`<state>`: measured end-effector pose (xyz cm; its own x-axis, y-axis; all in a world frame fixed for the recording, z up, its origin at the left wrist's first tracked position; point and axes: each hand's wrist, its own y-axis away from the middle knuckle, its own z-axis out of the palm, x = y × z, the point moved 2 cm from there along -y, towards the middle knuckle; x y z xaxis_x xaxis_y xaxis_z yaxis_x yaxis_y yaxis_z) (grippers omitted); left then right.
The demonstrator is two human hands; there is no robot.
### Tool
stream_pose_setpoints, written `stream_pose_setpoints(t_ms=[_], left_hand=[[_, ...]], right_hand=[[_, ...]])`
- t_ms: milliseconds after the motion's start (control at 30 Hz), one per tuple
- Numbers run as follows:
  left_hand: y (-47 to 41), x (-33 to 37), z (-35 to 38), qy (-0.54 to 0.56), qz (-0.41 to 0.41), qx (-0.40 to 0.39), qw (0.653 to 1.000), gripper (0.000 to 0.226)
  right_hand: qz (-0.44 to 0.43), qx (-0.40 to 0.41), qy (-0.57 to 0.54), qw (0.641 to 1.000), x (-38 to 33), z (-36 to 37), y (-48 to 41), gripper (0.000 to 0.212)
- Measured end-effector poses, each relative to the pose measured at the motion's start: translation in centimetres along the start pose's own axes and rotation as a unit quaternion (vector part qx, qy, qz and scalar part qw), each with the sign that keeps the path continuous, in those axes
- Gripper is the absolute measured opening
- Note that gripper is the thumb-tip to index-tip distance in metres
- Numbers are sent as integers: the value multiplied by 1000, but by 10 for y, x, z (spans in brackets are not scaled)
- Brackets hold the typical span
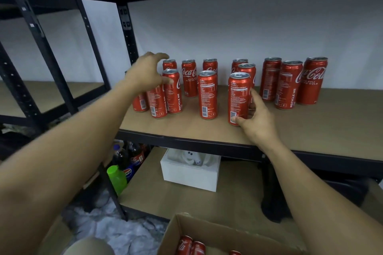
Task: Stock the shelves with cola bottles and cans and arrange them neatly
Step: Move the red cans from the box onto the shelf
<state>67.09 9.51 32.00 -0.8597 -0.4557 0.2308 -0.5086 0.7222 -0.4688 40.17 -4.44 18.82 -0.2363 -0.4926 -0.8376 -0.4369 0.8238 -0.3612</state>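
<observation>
Near the middle of the frame, on the brown shelf (310,126), a red front can (238,97) stands up straight. The right hand (256,122) holds it low down. Its thumb presses on the front near the bottom, and its fingers (254,99) curl round the can's right side, partly hidden behind it. More cans (289,85) stand on the same shelf, some at the back by the white wall and some closer, from left of the middle over to the right. The left hand (145,74) is over the bunch at the left. It is spread wide with bent fingers and has no can in its grip. Only its thumb tip touches the side can (174,97). This hand covers the tops of the cans under it. At the bottom edge, a cardboard box (207,232) is cut off, with a few boxed cans (184,244) peeking out. On the lower shelf sits a white box (190,174). At its left stand dark bottles (124,157), blurry and hard to read, and a green bottle (117,178).
</observation>
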Motion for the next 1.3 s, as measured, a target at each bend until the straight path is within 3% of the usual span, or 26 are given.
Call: stream_pose_setpoints(t_ms=[100,233,400,633,767,867,1033,1300], left_hand=[[-27,6,-3,-34,-15,-152,988,92],[-51,11,6,-52,4,-222,974,71],[-71,8,24,-33,1,-199,979,68],[-82,0,32,4,-3,-137,991,83],[-67,-19,13,-76,-25,-214,973,91],[-57,-30,11,-83,-18,-244,966,78],[-51,-27,13,-28,-27,-197,980,70],[-27,-29,26,-18,-39,-72,996,89]], right_hand=[[3,-2,-5,1000,-1,-1,0,93],[-1,-4,-2,1000,2,0,-1,94],[-7,3,-5,1000,5,0,-2,94],[-9,-3,-10,1000,4,-1,-3,93],[-12,0,-6,1000,3,-1,-1,93],[-12,2,3,1000,0,-1,0,93],[-3,3,17,1000,-5,-1,2,92],[12,5,25,1000,-6,-1,3,92]])
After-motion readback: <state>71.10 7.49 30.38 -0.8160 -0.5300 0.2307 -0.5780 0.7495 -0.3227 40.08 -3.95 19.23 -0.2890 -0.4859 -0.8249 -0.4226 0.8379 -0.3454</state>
